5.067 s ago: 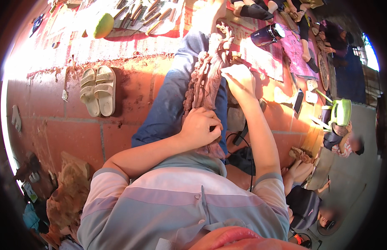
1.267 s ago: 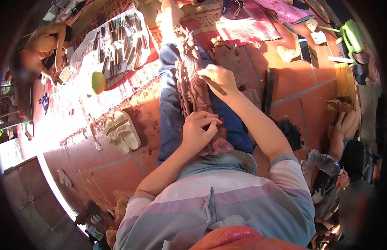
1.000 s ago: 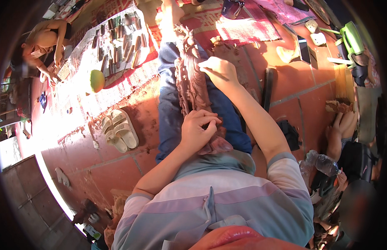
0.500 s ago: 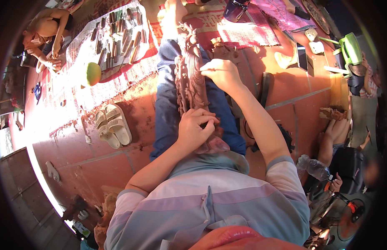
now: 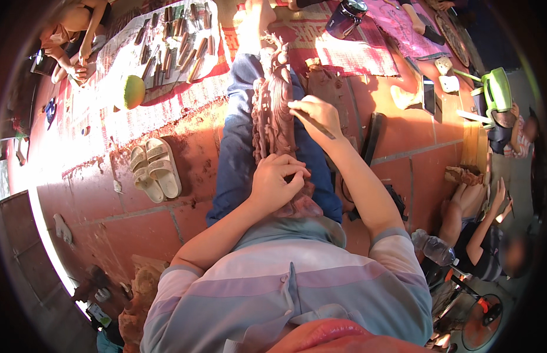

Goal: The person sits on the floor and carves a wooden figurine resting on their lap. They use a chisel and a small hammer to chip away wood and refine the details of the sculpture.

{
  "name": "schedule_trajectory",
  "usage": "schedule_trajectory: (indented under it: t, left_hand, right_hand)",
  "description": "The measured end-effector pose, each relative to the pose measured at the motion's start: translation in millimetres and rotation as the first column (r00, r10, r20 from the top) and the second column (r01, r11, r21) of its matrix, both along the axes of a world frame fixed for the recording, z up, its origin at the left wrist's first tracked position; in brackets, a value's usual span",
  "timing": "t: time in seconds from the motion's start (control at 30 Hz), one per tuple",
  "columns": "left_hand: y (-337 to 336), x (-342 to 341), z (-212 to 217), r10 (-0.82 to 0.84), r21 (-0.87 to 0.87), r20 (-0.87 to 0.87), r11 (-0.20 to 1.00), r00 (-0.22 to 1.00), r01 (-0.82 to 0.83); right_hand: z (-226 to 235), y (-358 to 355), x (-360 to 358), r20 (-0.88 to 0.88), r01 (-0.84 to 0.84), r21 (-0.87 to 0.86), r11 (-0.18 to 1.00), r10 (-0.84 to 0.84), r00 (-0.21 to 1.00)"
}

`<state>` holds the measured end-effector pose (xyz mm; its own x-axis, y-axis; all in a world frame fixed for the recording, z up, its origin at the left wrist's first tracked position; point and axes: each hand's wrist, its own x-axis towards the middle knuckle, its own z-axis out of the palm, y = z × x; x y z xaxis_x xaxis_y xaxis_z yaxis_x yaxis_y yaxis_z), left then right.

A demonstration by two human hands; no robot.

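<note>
statue of carved reddish-brown wood [image 5: 281,120] | left hand [image 5: 277,182] at six o'clock, curled, hold unclear | right hand [image 5: 319,115] at three o'clock, grasping slim dark rod [image 5: 324,130] | light strokes seem best

The shirt [image 5: 238,300] was banded in white, lilac and grey-blue, with a button [image 5: 283,279], a placket [image 5: 292,286] and a pale collar [image 5: 332,310]. Its short sleeves [image 5: 392,253] had grey cuffs [image 5: 386,235]. The trousers [image 5: 240,106] were blue.
</note>
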<state>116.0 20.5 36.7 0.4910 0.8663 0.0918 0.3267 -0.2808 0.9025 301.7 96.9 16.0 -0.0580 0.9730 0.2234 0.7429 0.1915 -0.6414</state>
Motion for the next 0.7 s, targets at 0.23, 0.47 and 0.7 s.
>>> schedule_trajectory:
  t: [0.23, 0.47, 0.7]
  left_hand:
    - [11, -28, -5, -0.124, -0.086, 0.116, 0.987, 0.985, 0.135]
    - [19, -43, -9, -0.221, -0.101, 0.244, 0.963, 0.944, 0.251]
    - [21, -44, -10, -0.212, -0.119, 0.242, 0.962, 0.947, 0.245]
  right_hand:
    - [21, 32, 29, 0.099, -0.105, 0.489, 0.866, 0.065, 0.993]
    - [8, 34, 7, -0.046, 0.054, 0.26, 0.964, -0.044, 0.998]
    - [14, 10, -1, -0.032, -0.018, 0.091, 0.996, 0.02, 0.999]
